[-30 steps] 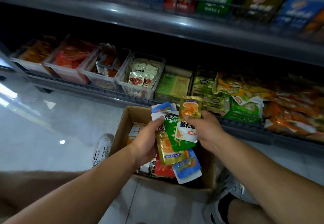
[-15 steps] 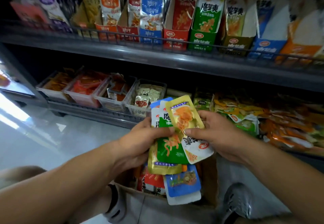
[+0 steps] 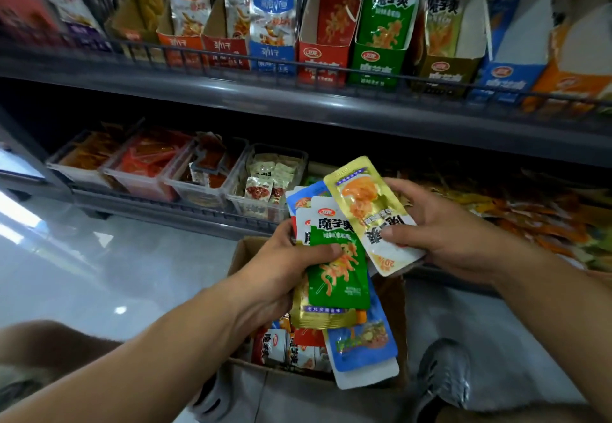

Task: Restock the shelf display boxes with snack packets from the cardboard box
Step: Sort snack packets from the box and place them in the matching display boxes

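Left hand [image 3: 288, 267]: a fanned stack of packets [image 3: 331, 290] is gripped, with the thumb laid across the green packet [image 3: 337, 276] on top and the fingers [image 3: 326, 250] curled round it.
Right hand [image 3: 440, 237]: a gold packet [image 3: 364, 207] is pinched near its lower end between thumb and fingers. It is tilted and overlaps the stack's top corner.
Stack make-up: gold and blue packets are seen hanging below the green one. The blue packet [image 3: 361, 346] sticks out lowest and is held only by its upper part.
Cardboard box [image 3: 245, 250]: set open on the floor [image 3: 82, 257] directly below the hands, with more packets [image 3: 281, 346] lying inside.
Display boxes: stood on the upper shelf [image 3: 298, 104] behind a wire rail [image 3: 231, 54]. The gold display box [image 3: 443, 71] is placed between the green display box [image 3: 377, 64] and the blue display box [image 3: 506, 81], above the hands.
Step judged: the gold packet is being sorted out of the stack for its matching box.
Risk, slipping: the blue packet could be dropped if the thumb's pressure is eased. It would probably land in the cardboard box, possibly on the floor.
Risk, misplacing: the neighbouring boxes look alike, so the packet could be slotted into the wrong colour.
Risk, snagging: the packet could be caught on the rail, or crumpled against packets already standing there, if pushed in at a tilt.
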{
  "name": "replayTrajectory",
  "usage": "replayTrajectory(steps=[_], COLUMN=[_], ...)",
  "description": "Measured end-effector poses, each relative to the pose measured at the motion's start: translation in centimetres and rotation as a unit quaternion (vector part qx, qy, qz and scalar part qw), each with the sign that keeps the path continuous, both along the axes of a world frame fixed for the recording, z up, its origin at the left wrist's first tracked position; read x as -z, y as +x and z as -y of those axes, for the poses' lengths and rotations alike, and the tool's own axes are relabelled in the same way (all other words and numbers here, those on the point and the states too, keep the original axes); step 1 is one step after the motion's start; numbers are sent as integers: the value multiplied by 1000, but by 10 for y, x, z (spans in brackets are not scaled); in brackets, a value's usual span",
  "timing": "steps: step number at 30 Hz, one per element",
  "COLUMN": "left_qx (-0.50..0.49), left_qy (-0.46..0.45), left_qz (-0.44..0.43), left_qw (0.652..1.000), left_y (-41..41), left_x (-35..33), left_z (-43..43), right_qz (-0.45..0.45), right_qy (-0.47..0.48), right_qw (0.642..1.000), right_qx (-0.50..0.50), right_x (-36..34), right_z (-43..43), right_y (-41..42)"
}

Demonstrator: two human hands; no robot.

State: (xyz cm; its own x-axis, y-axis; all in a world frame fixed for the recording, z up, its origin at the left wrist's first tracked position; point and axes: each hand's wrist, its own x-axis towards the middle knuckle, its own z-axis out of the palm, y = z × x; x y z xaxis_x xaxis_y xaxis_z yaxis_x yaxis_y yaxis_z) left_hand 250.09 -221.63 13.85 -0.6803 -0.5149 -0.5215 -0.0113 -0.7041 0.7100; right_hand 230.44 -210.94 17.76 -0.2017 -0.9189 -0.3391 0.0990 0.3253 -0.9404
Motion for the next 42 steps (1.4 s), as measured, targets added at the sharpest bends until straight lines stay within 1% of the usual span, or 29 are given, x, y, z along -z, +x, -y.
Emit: replayTrajectory(steps=[1, 4, 5, 7, 10, 11, 12, 15, 18, 20, 24, 29, 34, 36, 39, 42], left_qx=[-11, -43, -49, -46, -29, -18, -8, -6, -11, -12, -12, 10, 12, 11, 19, 31], left_qy=[-1, -8, -6, 7, 39, 52, 61, 79, 86, 84, 64, 6, -53, -52, -10, 24], left_qz=[3, 11, 15, 24, 36, 38, 38, 33, 22, 16, 3, -14, -17, -16, -24, -46], left_qw=[1000, 999, 999, 999, 998, 998, 997, 996, 996, 996, 998, 1000, 998, 998, 999, 998], left_y=[-2, -6, -7, -9, -10, -10, -10, -10, -8, -7, -9, -13, -14, -15, -16, -14], left_x=[1, 4, 4, 6, 9, 9, 9, 9, 9, 9, 11, 10, 10, 11, 11, 12], left_z=[1, 4, 5, 7, 10, 11, 12, 13, 14, 14, 9, -6, -14, -15, -15, -14], right_qz=[-3, -69, -75, -48, 42, 67, 74, 44, 30, 51, 125, 88, 58, 30, -13, -2], right_qy=[6, 11, 7, -3, -5, -2, 1, -2, 2, -2, -2, 44, 65, 60, 62, 70], right_qw=[1000, 997, 996, 995, 985, 983, 984, 990, 988, 984, 975, 974, 983, 984, 981, 976], right_qx=[7, 39, 55, 93, 165, 171, 165, 135, 154, 168, 185, 206, 162, 167, 185, 205], right_x=[0, -1, 1, 5, 8, 8, 7, 1, 0, 1, 9, 26, 23, 25, 29, 30], right_z=[-2, -4, -4, -3, -1, -1, -1, -1, 0, 1, 4, 11, 8, 8, 9, 9], right_y=[-4, -13, -14, -15, -19, -22, -23, -27, -31, -32, -16, 26, 30, 29, 29, 21])
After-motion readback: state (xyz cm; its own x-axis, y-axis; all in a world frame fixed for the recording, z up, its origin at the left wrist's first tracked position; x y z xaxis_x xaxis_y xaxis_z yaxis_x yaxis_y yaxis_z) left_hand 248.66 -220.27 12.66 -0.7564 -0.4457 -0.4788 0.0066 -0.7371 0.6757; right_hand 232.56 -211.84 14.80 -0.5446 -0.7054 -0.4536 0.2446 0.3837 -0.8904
